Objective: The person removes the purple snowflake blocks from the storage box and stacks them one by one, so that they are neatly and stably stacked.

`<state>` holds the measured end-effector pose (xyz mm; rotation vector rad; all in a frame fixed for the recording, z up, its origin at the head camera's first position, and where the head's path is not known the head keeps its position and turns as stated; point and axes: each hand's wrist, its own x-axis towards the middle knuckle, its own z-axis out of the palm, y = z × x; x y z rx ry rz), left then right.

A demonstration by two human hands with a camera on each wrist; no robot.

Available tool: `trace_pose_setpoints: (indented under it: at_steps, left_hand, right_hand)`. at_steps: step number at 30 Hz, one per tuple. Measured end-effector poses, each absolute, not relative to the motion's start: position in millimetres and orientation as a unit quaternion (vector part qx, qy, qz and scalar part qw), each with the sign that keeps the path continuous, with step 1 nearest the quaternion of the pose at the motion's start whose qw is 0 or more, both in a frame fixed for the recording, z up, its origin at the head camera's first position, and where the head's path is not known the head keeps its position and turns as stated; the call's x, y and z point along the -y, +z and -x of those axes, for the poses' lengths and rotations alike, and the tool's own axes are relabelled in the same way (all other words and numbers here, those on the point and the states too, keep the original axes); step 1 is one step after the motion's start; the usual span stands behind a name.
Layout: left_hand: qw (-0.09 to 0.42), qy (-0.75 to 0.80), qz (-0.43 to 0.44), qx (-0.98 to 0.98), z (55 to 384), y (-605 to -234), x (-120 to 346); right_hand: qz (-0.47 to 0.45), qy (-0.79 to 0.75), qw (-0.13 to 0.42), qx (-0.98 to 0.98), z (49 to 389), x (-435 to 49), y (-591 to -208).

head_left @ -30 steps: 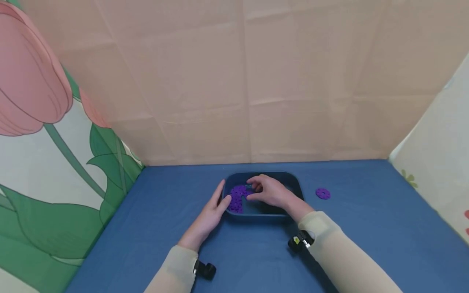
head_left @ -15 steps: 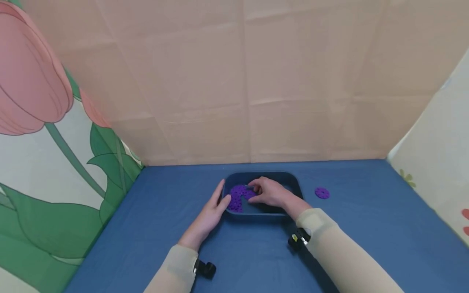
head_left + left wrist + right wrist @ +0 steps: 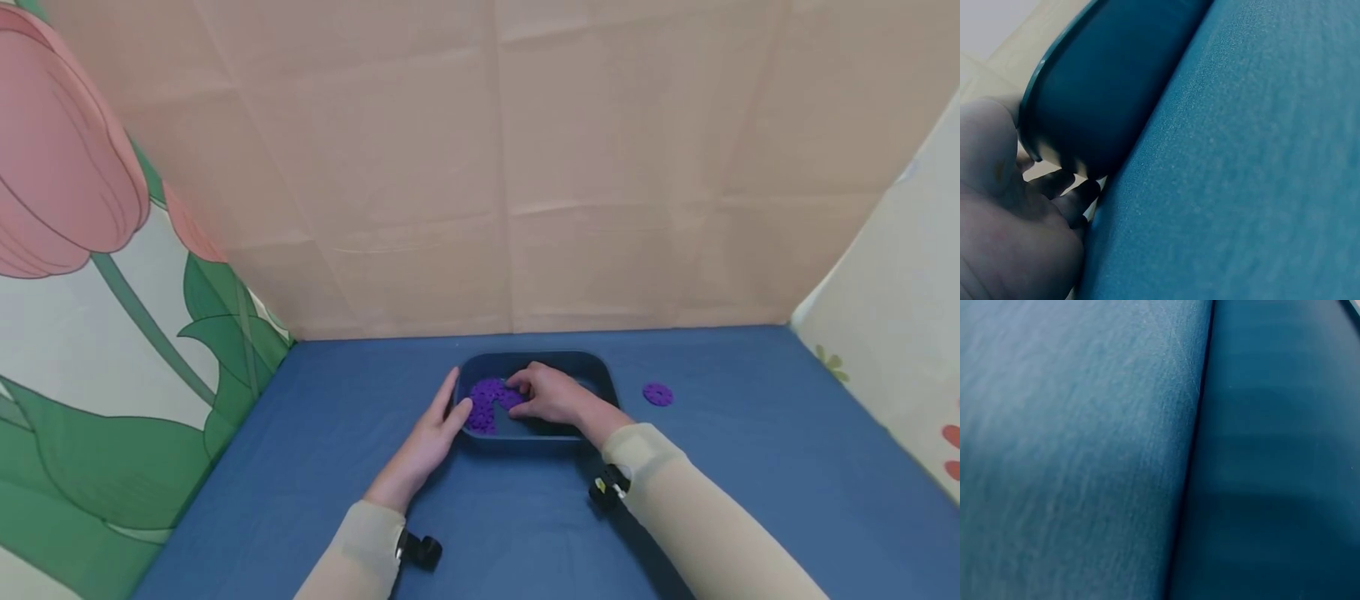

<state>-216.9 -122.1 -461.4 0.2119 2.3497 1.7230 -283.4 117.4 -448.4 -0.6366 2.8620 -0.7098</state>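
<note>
The perforated purple discs [image 3: 481,418] lie in a heap at the left end of the dark blue tray [image 3: 536,439], and one lone disc [image 3: 658,394] lies flat on the blue cloth [image 3: 517,517], to the right of the tray. We judge that such a disc is light, thin and rather stiff, perhaps of plastic, so it should not break easily, but a smooth face could slide under a fingertip. We would take it by two opposite edges, with the thumb and forefinger; the small holes may also give some grip. Of the right hand [image 3: 553,394], we see the thumb and fingers bent down inside the tray, with only a narrow space between their tips, and purple shows there. Whether they already press on a disc, we cannot tell; the right wrist view shows only cloth and tray wall. The left hand [image 3: 429,433] holds the tray at its left end, thumb at the rim and fingers around the outside of the wall, which seems to us a steady hold.
</note>
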Motion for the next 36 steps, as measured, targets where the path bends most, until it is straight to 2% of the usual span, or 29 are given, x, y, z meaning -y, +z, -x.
trace_pose_setpoints:
  at_steps: [9, 36]
  left_hand:
    - [0.114, 0.592, -0.077, -0.794, 205.2, -441.1, 120.3]
    - [0.111, 0.593, -0.079, -0.794, 204.5, -442.5, 119.8]
  right_hand:
    - [0.209, -0.236, 0.060, -0.947, 284.7, -117.3, -448.3]
    - [0.187, -0.289, 0.072, -0.936, 283.3, -117.2, -447.7]
